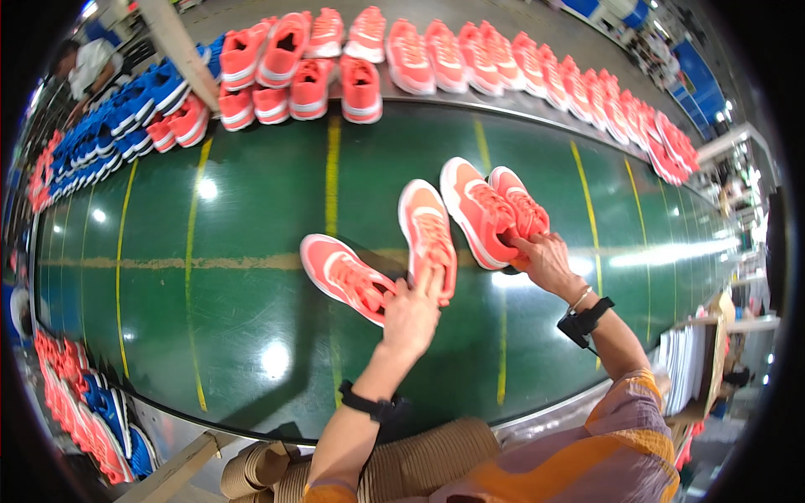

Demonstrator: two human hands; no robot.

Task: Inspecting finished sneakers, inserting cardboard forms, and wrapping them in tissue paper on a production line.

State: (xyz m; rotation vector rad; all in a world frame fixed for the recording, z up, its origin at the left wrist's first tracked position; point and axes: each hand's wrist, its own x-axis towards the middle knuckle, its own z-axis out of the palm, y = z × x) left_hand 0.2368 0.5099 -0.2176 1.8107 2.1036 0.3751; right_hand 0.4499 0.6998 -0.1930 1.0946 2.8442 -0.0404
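Note:
Four coral sneakers with white soles are around my hands, toes pointing away from me. My left hand (409,320) is closed at the heel ends of two of them. Its fingers reach into the collar of the upright-pointing sneaker (426,222), and its thumb side touches the left sneaker (342,272), which is angled out to the left. My right hand (545,261) grips the heels of a close pair, the larger-looking sneaker (476,205) and the sneaker (518,201) beside it. The fingertips inside the collars are partly hidden.
A green table (260,210) with yellow lines stretches left and right. Along its far edge a shelf holds many coral sneakers (411,54), with blue sneakers (134,105) at far left. More shoes (92,411) stand at lower left. Brown corrugated material (419,461) lies before me; another person (92,67) is at upper left.

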